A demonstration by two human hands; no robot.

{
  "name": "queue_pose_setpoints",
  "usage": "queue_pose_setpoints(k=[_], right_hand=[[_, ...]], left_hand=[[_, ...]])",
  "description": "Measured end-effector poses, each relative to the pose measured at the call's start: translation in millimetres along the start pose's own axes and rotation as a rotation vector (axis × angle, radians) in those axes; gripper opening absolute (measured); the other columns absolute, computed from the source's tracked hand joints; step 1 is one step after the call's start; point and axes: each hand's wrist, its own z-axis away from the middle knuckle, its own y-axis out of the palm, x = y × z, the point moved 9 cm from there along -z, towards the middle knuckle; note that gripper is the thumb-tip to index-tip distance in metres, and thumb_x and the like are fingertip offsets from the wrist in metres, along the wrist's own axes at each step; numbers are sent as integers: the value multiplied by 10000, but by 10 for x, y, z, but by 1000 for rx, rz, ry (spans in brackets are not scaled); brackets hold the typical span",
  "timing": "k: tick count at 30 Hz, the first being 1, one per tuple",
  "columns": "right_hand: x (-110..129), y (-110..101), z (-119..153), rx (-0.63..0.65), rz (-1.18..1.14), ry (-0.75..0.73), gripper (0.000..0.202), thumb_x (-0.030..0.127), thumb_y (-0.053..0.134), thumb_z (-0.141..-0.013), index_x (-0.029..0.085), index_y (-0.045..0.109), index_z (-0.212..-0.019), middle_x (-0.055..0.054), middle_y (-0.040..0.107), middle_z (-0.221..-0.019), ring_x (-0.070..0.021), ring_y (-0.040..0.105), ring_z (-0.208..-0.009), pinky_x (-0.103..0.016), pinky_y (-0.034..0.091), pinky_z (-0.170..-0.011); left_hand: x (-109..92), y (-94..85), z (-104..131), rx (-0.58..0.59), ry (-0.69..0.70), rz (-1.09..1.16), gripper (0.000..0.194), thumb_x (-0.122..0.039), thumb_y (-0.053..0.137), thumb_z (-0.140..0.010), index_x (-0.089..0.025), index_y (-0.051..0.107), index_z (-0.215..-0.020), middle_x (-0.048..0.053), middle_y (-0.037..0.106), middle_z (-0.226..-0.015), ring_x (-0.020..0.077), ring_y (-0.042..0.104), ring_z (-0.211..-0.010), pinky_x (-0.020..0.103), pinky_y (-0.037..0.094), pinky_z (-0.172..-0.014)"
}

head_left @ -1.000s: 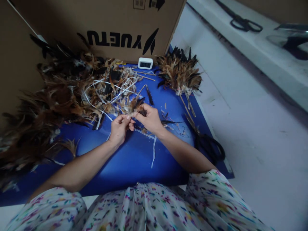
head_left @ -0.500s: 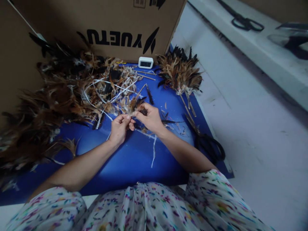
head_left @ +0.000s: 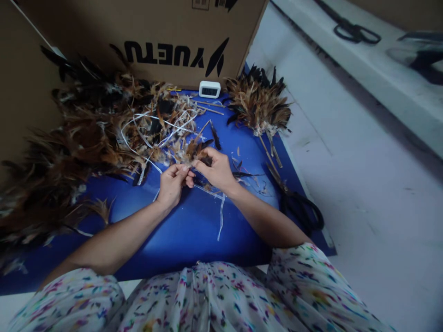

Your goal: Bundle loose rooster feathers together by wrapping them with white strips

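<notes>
Looks like a feather-craft workshop.
Judging by heaped feathers (head_left: 83, 143), stick-stemmed feather bundle (head_left: 259, 103), white plastic strip (head_left: 221, 216), black-handled scissors (head_left: 288, 197), blue worktable (head_left: 166, 251).

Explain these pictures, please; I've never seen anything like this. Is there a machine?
No robot shows here: these are a person's bare left hand and right hand. A camera worn on the head took every picture, looking forward and down. Both hands pinch a small feather tuft; the fingers hide the exact grip. On the blue surface lie a feather pile to the left, white strips nearer the middle, and, to the right, black-handled scissors and a feather bundle on sticks. Behind, a small white device stands before a cardboard box.
</notes>
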Motion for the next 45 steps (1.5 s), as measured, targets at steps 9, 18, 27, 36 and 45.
queue_pose_setpoints(k=[9, 18, 27, 36, 45], right_hand=[[-4, -24, -11, -5, 46, -6, 120, 291, 609, -743, 184, 611, -797, 36, 602, -698, -103, 521, -649, -252, 399, -639], [-20, 25, 6, 33, 46, 2, 123, 298, 614, -751, 189, 617, -809, 29, 620, -705, -115, 547, -657, -258, 415, -640], [-38, 52, 19, 65, 74, -7, 145, 303, 614, -759, 175, 629, -824, 38, 608, -693, -108, 542, -652, -248, 396, -627], [-8, 34, -47, 101, -190, 50, 152, 295, 602, -742, 172, 597, -830, 30, 605, -691, -83, 498, -596, -225, 399, -584], [-50, 4, -100, 140, -402, 135, 140, 253, 518, -854, 170, 587, -944, 14, 648, -726, -47, 480, -531, -176, 386, -487]], left_hand=[[-10, 5, -3, 2, 4, -16, 347, -404, 832, -648, -126, 629, -692, 6, 662, -602, 71, 552, -418, 189, 473, -426], [-4, 15, 0, 14, 4, -23, 337, -403, 825, -663, -127, 635, -692, 4, 652, -588, 68, 546, -420, 186, 471, -430], [-9, 22, 12, 17, 8, -50, 338, -411, 822, -668, -126, 643, -693, 3, 650, -591, 73, 550, -425, 191, 469, -437], [-25, 27, 0, 28, 1, -45, 338, -407, 825, -661, -133, 633, -702, 5, 653, -594, 69, 541, -427, 187, 458, -437], [-35, 15, -10, 17, 12, -46, 339, -413, 816, -672, -145, 611, -711, 1, 657, -608, 62, 531, -425, 184, 449, -436]])
